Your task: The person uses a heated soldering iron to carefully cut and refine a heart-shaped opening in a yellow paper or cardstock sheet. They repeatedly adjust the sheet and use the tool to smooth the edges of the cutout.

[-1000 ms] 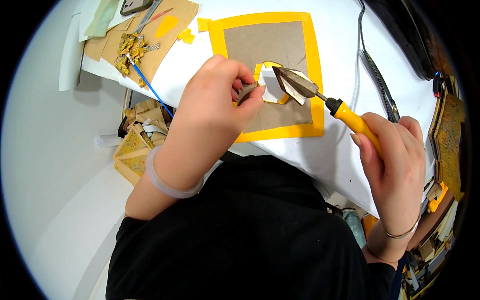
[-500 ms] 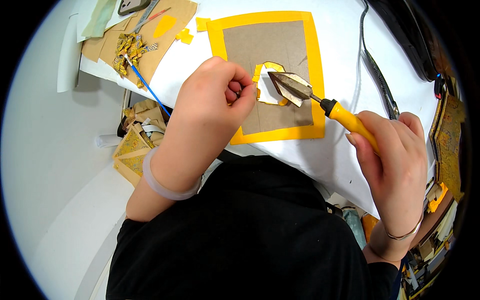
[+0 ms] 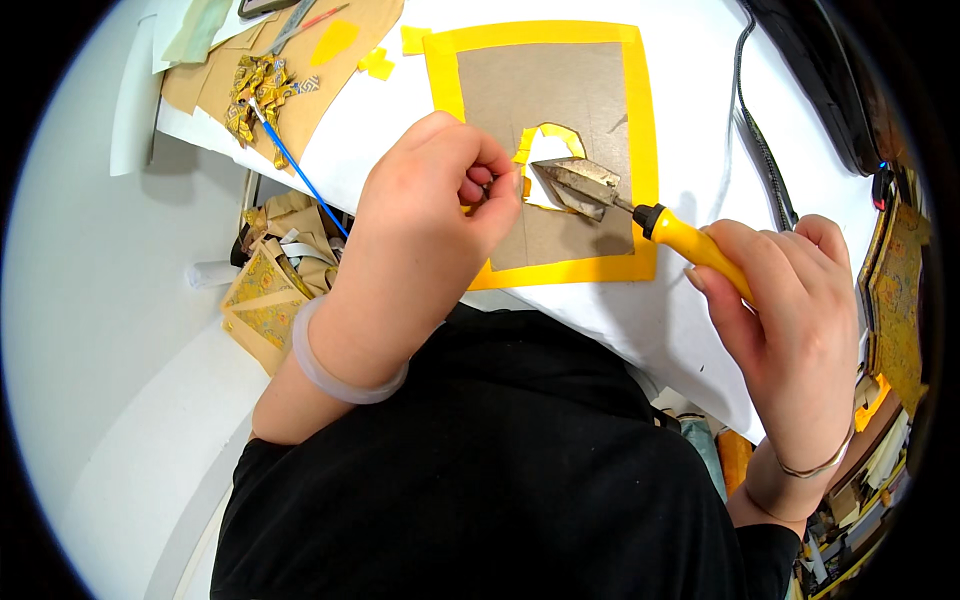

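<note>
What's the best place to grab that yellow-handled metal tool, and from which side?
Probably its yellow handle, coming from the right, as the right hand does: the handle is long and rounded and runs toward that hand, while the pointed metal head faces left over the yellow-edged board.

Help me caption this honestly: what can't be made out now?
In the head view:
Whatever the bare left hand may pinch: hidden by its curled fingers.
Part of the white, yellow-edged, angular piece: covered by the pointed metal head of the yellow-handled tool.
That tool's handle end: hidden by the bare right hand.
Rest of the dark, flat, phone-like thing: cut off by the upper edge.
</note>
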Available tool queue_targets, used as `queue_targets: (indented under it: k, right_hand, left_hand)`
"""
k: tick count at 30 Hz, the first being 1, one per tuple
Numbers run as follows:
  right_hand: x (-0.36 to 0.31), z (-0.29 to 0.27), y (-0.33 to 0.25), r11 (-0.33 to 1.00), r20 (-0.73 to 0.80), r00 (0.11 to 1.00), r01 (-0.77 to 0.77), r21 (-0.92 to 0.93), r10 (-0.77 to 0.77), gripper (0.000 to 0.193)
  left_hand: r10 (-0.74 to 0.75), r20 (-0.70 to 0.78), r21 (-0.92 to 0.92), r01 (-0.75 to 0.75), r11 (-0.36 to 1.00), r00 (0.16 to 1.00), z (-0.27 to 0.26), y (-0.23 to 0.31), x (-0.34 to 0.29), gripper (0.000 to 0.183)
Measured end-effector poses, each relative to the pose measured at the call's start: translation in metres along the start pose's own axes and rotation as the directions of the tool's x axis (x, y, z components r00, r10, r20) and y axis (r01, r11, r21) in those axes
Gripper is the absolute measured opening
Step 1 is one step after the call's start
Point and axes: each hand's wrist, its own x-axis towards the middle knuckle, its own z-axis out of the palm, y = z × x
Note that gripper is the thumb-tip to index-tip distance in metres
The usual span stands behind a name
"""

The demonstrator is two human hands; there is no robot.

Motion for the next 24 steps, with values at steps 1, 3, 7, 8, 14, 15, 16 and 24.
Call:
queue_targets:
  k: [1, 3, 7, 8, 14, 15, 16, 24]
  right_hand:
    - [0.001, 0.0, 0.0, 1.0, 0.004, 1.0, 0.005, 0.0, -0.005, 0.023]
    - [0.003, 0.0, 0.001, 1.0, 0.008, 1.0, 0.015, 0.0, -0.015, 0.024]
    - [0.004, 0.0, 0.002, 1.0, 0.009, 1.0, 0.03, 0.0, -0.03, 0.024]
    - [0.004, 0.0, 0.002, 0.999, 0.01, 0.999, 0.033, 0.0, -0.033, 0.025]
    - [0.007, 0.0, 0.003, 0.999, 0.021, 0.998, 0.052, -0.005, -0.052, 0.026]
    - [0.008, 0.0, 0.004, 0.998, 0.021, 0.998, 0.061, -0.011, -0.061, 0.026]
    - [0.009, 0.0, 0.005, 0.998, 0.022, 0.998, 0.067, -0.015, -0.067, 0.026]
    - [0.017, -0.003, 0.007, 0.997, 0.055, 0.995, 0.08, -0.021, -0.079, 0.026]
  left_hand:
    - [0.007, -0.004, 0.003, -0.007, 1.0, 1.0, 0.0, 0.0, 0.0, 0.012]
    - [0.021, -0.007, 0.017, -0.021, 1.0, 1.0, 0.001, 0.0, 0.0, 0.012]
    - [0.037, -0.009, 0.047, -0.036, 0.998, 0.999, 0.0, 0.004, 0.001, 0.013]
    - [0.036, -0.01, 0.05, -0.035, 0.998, 0.999, 0.0, 0.004, 0.001, 0.014]
    - [0.038, -0.03, 0.048, -0.036, 0.998, 0.999, 0.003, -0.001, 0.0, 0.013]
    - [0.037, -0.026, 0.048, -0.036, 0.998, 0.999, 0.003, -0.001, 0.0, 0.014]
    - [0.037, -0.022, 0.048, -0.036, 0.998, 0.999, 0.002, -0.001, 0.0, 0.014]
    - [-0.15, -0.009, -0.235, 0.144, 0.961, 0.989, -0.004, -0.009, -0.005, 0.012]
